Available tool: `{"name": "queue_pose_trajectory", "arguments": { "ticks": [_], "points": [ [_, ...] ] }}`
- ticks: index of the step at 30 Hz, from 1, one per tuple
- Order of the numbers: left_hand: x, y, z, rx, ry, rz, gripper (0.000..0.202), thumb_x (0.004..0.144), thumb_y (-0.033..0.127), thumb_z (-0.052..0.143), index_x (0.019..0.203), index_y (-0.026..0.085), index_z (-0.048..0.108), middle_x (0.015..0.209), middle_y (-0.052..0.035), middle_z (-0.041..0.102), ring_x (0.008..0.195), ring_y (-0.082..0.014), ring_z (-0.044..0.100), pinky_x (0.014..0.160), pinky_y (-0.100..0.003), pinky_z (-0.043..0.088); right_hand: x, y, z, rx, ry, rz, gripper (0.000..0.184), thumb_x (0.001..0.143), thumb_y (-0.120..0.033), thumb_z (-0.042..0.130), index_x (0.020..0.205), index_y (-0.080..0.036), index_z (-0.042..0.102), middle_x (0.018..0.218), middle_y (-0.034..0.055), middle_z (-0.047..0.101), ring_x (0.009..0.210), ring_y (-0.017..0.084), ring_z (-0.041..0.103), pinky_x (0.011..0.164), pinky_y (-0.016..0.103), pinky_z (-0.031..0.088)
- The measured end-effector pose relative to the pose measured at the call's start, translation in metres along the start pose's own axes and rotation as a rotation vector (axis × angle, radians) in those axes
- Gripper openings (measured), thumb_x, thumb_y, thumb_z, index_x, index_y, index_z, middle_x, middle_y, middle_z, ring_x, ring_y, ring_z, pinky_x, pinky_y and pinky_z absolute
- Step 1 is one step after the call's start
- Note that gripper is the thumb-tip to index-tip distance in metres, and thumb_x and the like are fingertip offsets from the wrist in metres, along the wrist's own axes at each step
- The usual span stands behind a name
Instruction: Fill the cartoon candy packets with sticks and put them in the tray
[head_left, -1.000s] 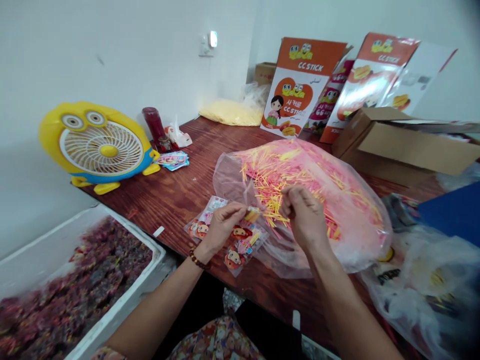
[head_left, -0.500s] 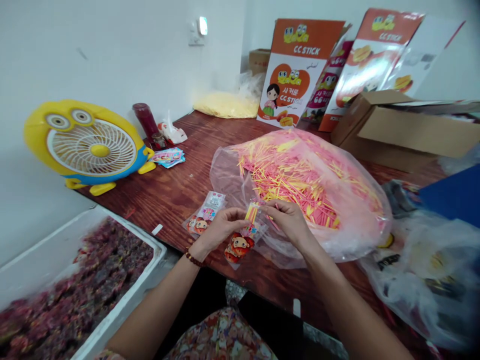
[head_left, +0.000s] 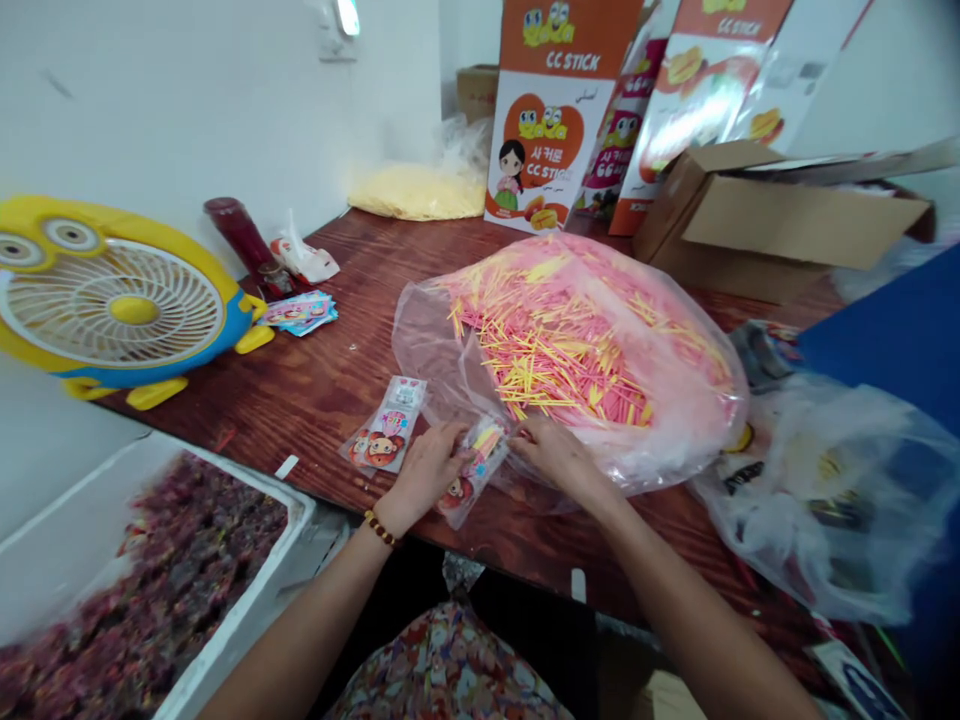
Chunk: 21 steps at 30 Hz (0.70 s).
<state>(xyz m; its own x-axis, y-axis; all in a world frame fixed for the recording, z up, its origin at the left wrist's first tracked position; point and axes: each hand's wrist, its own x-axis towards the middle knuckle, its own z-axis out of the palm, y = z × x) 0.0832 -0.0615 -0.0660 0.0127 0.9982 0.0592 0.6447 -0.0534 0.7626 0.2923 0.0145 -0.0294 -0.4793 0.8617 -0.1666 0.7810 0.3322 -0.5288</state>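
My left hand (head_left: 429, 468) is closed on the edge of a small clear packet (head_left: 471, 478) printed with a cartoon face. Yellow sticks (head_left: 489, 438) show inside its upper part. My right hand (head_left: 553, 455) is at the packet's upper right, its fingers pinched together; what lies between them is hidden. Just beyond it spreads a large clear plastic bag (head_left: 420, 325) full of loose pink and yellow sticks (head_left: 555, 365). Left of my left hand, more printed packets (head_left: 390, 425) lie overlapping on the table.
A yellow fan (head_left: 135, 310), a dark red bottle (head_left: 238, 235) and blue packets (head_left: 304, 312) stand or lie left on the wooden table (head_left: 315, 380). A white tub (head_left: 300, 515) is below. Cartons (head_left: 802, 230) and a printed box (head_left: 551, 120) stand behind; a plastic bag (head_left: 832, 500) is right.
The view has shifted, so most things sit further left and higher. Both hands have lowered the packet towards the table, and it now lies more slanted.
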Motion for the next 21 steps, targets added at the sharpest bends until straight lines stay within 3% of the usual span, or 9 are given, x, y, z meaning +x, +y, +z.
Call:
{"name": "queue_pose_trajectory", "arguments": {
  "ticks": [2,5,8,11,14,17,21],
  "points": [
    [-0.003,-0.003,0.003,0.084,-0.011,0.025,0.034,0.087,0.025,0.062,0.121,0.02,0.062,0.11,-0.0097,0.067,0.099,-0.0241,0.063,0.089,-0.037,0.047,-0.004,0.003,-0.011,-0.033,0.044,-0.011,0.02,0.09,-0.025,0.05,0.087,-0.018,0.068,0.083,0.0052,0.069,0.075,0.017,0.059,0.065,0.024,0.035],
    [-0.004,-0.009,0.007,0.131,-0.03,0.038,0.037,0.087,0.024,0.062,0.124,0.021,0.06,0.108,-0.0092,0.065,0.101,-0.0246,0.062,0.089,-0.037,0.048,-0.006,0.023,-0.042,-0.066,0.163,0.062,0.028,0.097,-0.028,0.041,0.093,-0.018,0.067,0.086,0.0057,0.072,0.078,0.018,0.062,0.067,0.024,0.038],
    [-0.003,-0.012,0.007,0.14,-0.022,0.051,0.036,0.088,0.026,0.061,0.123,0.02,0.06,0.107,-0.0091,0.065,0.098,-0.0242,0.062,0.088,-0.037,0.049,-0.005,0.058,-0.081,-0.207,0.242,0.258,0.032,0.098,-0.029,0.039,0.094,-0.016,0.069,0.091,0.0085,0.074,0.084,0.02,0.064,0.069,0.025,0.039],
    [-0.001,-0.015,0.0,0.132,0.024,0.044,0.036,0.091,0.03,0.055,0.125,0.017,0.058,0.105,-0.0096,0.067,0.095,-0.024,0.063,0.088,-0.038,0.049,-0.007,0.089,-0.104,-0.382,0.183,0.477,0.032,0.095,-0.025,0.042,0.1,-0.013,0.071,0.102,0.0158,0.074,0.093,0.024,0.067,0.071,0.028,0.039],
    [0.004,-0.022,-0.019,0.196,0.125,0.004,0.037,0.093,0.033,0.05,0.124,0.016,0.059,0.106,-0.0102,0.068,0.097,-0.0248,0.063,0.092,-0.038,0.048,-0.01,0.099,-0.103,-0.428,0.145,0.538,0.034,0.093,-0.024,0.044,0.107,-0.011,0.072,0.11,0.0201,0.073,0.101,0.026,0.068,0.073,0.029,0.041],
    [0.011,-0.033,-0.042,0.391,0.209,-0.079,0.039,0.094,0.037,0.048,0.124,0.016,0.06,0.113,-0.0128,0.067,0.104,-0.0284,0.061,0.094,-0.041,0.046,-0.012,0.092,-0.093,-0.417,0.147,0.585,0.037,0.093,-0.028,0.044,0.113,-0.012,0.071,0.115,0.021,0.071,0.105,0.027,0.068,0.076,0.029,0.043],
    [0.017,-0.043,-0.066,0.633,0.211,-0.229,0.047,0.095,0.044,0.043,0.13,0.017,0.058,0.124,-0.0176,0.062,0.112,-0.0375,0.056,0.089,-0.047,0.045,-0.009,0.079,-0.089,-0.347,0.247,0.632,0.041,0.095,-0.033,0.041,0.117,-0.014,0.07,0.117,0.0196,0.071,0.107,0.028,0.068,0.078,0.031,0.045]
  ]
}}
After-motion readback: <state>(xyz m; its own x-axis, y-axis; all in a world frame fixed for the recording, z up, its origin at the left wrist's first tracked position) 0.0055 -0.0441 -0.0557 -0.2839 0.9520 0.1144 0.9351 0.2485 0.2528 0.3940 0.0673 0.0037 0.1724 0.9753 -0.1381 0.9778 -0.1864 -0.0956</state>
